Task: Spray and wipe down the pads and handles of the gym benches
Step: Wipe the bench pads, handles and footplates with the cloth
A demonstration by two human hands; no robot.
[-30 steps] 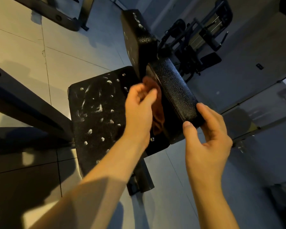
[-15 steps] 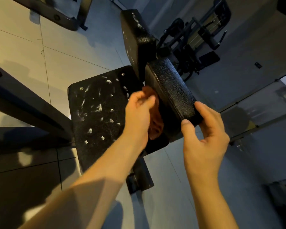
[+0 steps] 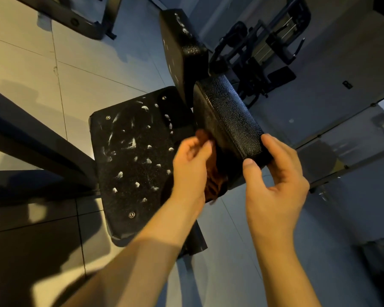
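Left hand (image 3: 192, 167) grips a cloth (image 3: 212, 173) against the pad (image 3: 226, 120). Right hand (image 3: 275, 173) grasps the pad's end.

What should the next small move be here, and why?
Probably slide the cloth, which the left hand holds against the small pad, down toward its near end, which the right hand grips steady. The foam spots on the seat can wait.
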